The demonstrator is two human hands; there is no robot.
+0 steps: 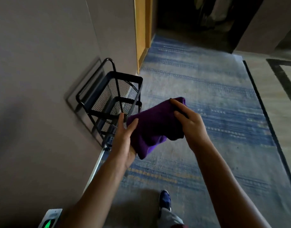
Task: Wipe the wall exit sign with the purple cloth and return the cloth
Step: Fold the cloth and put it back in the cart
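A folded purple cloth (155,125) hangs between both hands above the carpet, just right of a black mesh cart (112,99). My left hand (125,139) cups the cloth's lower left end from beneath, thumb on top. My right hand (189,122) presses on the cloth's upper right end, fingers spread over it. The exit sign (50,218), a white plate with a glowing green figure, is low on the wall at the bottom left edge, partly cut off by the frame.
The grey wall (42,79) runs along the left, with a metal skirting strip (97,165) at its foot. A blue striped carpet (207,96) covers the floor. A yellow door frame (142,33) and a dark doorway lie ahead. My shoe (165,200) shows below.
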